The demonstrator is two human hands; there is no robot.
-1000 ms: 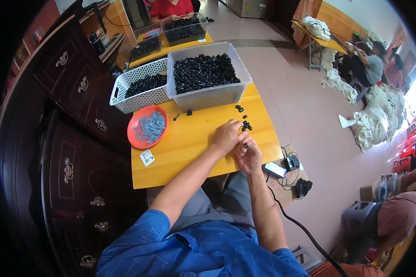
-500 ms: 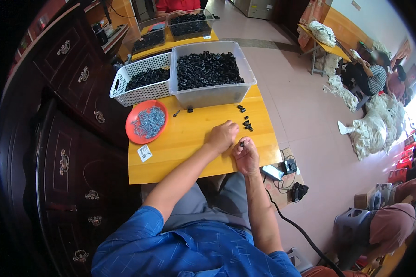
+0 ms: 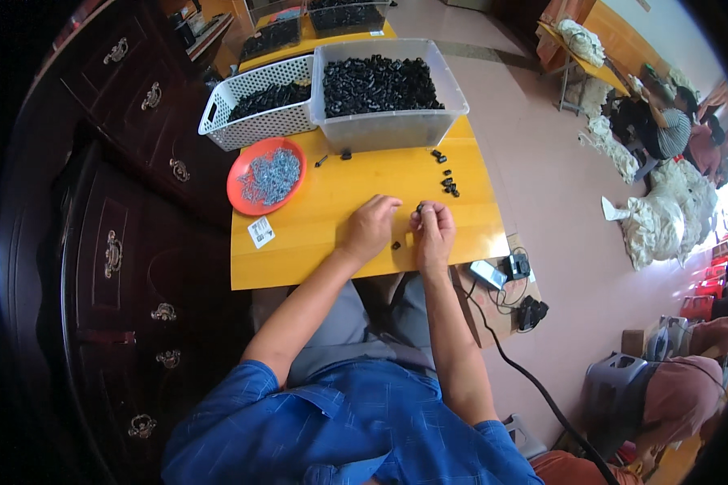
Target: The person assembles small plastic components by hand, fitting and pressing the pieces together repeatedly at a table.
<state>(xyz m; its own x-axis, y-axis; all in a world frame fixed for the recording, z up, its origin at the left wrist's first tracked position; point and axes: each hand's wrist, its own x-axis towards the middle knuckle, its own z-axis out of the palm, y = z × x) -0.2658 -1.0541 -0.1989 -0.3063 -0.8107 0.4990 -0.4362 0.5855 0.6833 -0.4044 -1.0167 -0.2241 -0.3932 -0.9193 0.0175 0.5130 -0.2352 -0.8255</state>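
Head view, hands (image 3: 370, 229) (image 3: 435, 231) apart, forearms (image 3: 459, 347) over table edge (image 3: 271, 280)

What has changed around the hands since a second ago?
The left hand moved leftward, away from the right hand, which has turned over with a small black piece at its fingertips. Another black piece now shows between them on the table. The red plate, white basket and clear box stayed put; only the view shifted.
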